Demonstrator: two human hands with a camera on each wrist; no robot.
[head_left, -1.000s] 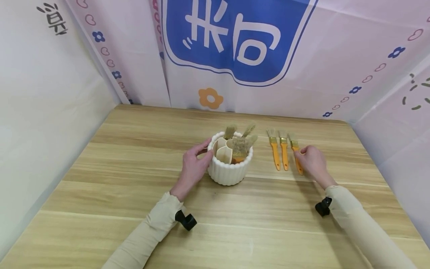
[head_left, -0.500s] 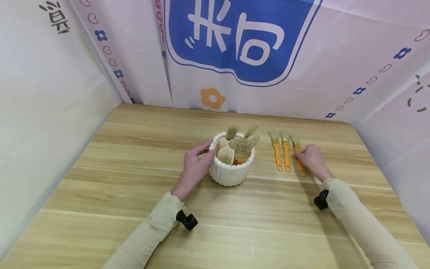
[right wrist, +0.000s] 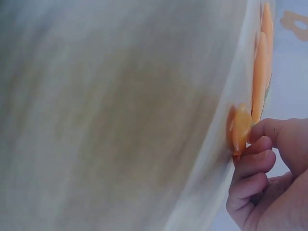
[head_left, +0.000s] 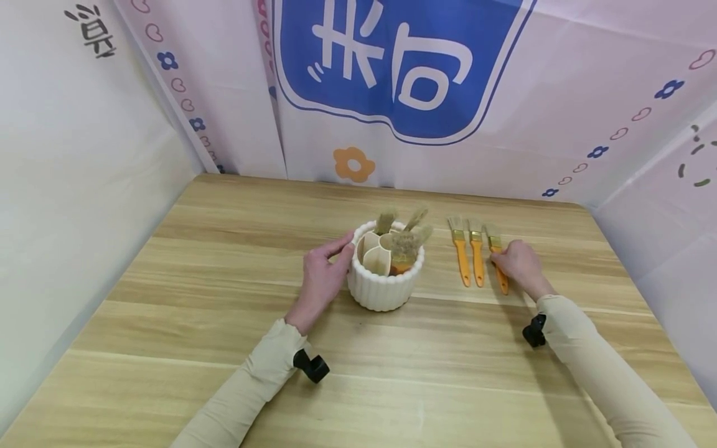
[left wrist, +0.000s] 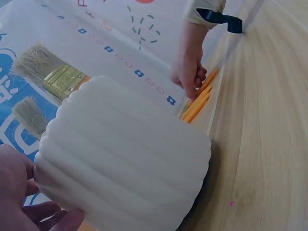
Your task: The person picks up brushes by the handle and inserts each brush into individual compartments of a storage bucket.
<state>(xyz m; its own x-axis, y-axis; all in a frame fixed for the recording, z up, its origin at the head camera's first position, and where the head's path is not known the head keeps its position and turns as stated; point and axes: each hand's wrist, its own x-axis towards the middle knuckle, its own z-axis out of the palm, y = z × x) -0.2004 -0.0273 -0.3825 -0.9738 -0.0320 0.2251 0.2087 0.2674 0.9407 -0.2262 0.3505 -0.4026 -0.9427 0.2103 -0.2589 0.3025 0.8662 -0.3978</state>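
A white ribbed pot (head_left: pixel 381 292) with cream dividers inside stands on the table. Several paintbrushes (head_left: pixel 404 247) are upright in it, bristles up; their handles are mostly hidden. My left hand (head_left: pixel 322 274) holds the pot's left side, thumb toward the front and fingers farther back. To the right lie three flat paintbrushes with orange handles, bristles pointing away: a left one (head_left: pixel 460 252), a middle one (head_left: pixel 477 254) and a right one (head_left: pixel 502 279). My right hand (head_left: pixel 521 267) pinches the handle of the right paintbrush (right wrist: pixel 240 129), which lies on or very near the tabletop.
The wood-grain table (head_left: pixel 358 386) reaches back to a printed cloth wall (head_left: pixel 459 163), with further pale walls left and right. Between the pot and the left paintbrush is a narrow strip of tabletop.
The head view has shifted slightly. My right hand stays at the right paintbrush's handle, its wrist turned a little. The left hand keeps its place on the pot.
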